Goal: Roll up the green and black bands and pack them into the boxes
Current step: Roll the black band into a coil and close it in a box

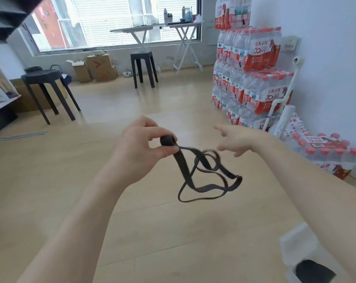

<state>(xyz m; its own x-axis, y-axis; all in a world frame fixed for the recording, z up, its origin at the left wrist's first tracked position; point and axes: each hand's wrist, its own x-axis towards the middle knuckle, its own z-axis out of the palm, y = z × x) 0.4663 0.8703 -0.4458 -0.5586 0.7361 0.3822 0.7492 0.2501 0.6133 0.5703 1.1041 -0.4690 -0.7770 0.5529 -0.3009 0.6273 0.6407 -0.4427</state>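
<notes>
From the head camera, my left hand (144, 146) is held out in front of me above the wooden floor (70, 190). Its thumb and curled fingers pinch the black band (182, 166) at the small tight roll formed at one end. The rest of the band hangs loose from that roll, down and to the right, in several twisted loops in the air, touching nothing else.

My right hand (236, 141) is just beside the loose loops on their right. Its fingers are spread and relaxed and hold nothing. It is blurred, and I cannot tell whether a fingertip brushes the band.

At the lower right edge, near my right forearm, a white box (301, 242) lies on the floor. Something black (314, 272) shows at its near end, too blurred for me to say what it is.

Farther off, packs of bottled water (252, 78) are stacked against the right wall, with one more pack (328, 152) on the floor beside them. A round black stool (44, 78) stands to the left and a square black stool (142, 64) nearer the window, under a white folding table (140, 31). Cardboard boxes (99, 68) sit against the wall between the two stools
</notes>
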